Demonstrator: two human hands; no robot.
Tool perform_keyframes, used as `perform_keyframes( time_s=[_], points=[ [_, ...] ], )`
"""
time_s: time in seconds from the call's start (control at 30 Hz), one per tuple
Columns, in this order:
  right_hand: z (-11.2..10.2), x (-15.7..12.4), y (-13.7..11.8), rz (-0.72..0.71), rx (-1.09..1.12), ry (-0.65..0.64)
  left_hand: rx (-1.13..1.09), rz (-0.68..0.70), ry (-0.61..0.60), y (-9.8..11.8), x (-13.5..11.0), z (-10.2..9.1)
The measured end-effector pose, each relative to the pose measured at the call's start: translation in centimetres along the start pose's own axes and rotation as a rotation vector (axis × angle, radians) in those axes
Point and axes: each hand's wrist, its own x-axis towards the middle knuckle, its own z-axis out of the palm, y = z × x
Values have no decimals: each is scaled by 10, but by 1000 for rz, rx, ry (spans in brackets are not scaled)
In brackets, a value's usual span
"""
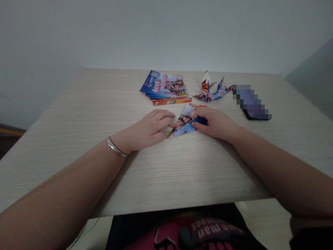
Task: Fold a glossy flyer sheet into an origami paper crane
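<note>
A colourful printed leaflet (184,122), folded into a triangle, lies flat on the light wooden table (78,114) in front of me. My left hand (148,130) rests on the table with curled fingers, its fingertips pressing the paper's left edge. A silver bangle (116,147) sits on that wrist. My right hand (215,123) lies on the paper's right side, thumb and fingers pinching a blue folded flap.
A stack of similar printed leaflets (166,87) lies behind the hands. To its right stand folded paper cranes (211,91). A dark phone (251,102) lies at the right. A pale wall rises behind the table's far edge.
</note>
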Motion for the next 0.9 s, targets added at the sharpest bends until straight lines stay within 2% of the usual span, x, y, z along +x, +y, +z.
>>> perform_keyframes(
  time_s=[0.13, 0.27, 0.43, 0.7, 0.9],
  points=[
    [-5, 2, 6, -210, 66, 135, 84, 60, 76, 4, 5, -4],
    [-9, 1, 9, -322, 71, 109, 203, 76, 15, 9, 6, -8],
    [-12, -3, 8, -317, 34, -18, 317, 45, -38, 17, 4, -13],
    [-21, -4, -4, -246, -160, -78, 377, 29, -14, 13, 8, -7],
    [-20, -2, -7, -173, -142, -85, 421, 12, 14, 12, 7, -7]
  ],
)
